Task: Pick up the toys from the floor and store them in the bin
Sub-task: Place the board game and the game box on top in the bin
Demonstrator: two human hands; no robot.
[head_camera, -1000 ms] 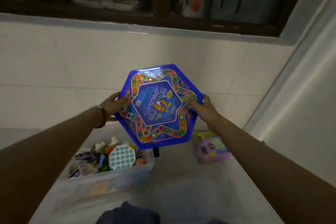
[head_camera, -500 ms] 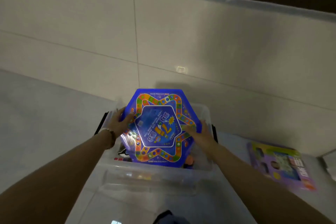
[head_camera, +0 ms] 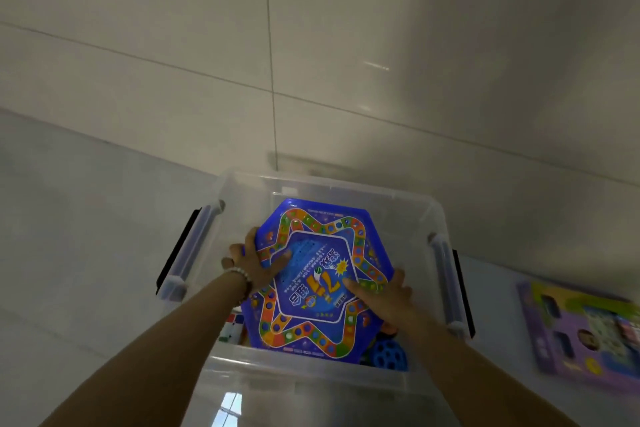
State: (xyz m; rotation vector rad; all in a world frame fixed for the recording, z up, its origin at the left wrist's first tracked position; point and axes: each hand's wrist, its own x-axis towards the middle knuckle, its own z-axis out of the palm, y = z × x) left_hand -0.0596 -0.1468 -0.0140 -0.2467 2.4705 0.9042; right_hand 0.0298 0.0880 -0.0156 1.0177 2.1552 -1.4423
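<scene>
Blue hexagonal plastic game board (head_camera: 322,274), printed with a coloured star-shaped track, held face up and roughly flat inside a clear plastic storage bin (head_camera: 313,368), below the rim. Black side latches (head_camera: 180,246) on the bin. Cannot tell whether the board rests on anything underneath.

Left hand (head_camera: 258,265), bead bracelet (head_camera: 239,274) at the wrist: gripping the board's left edge, thumb lying across the top face toward the centre panel, other fingers curled at the edge.

Right hand (head_camera: 386,300): gripping the near right corner, thumb on the top face pointing inward, fingers out of sight beneath.

Peeking out under the board's near edge: blue round perforated toy (head_camera: 389,357) at right, white piece (head_camera: 230,328) at left, both inside the bin.

Flat purple toy box (head_camera: 585,333) lying on the pale floor (head_camera: 86,253) just right of the bin, blurred. Tiled wall (head_camera: 346,45) behind.
</scene>
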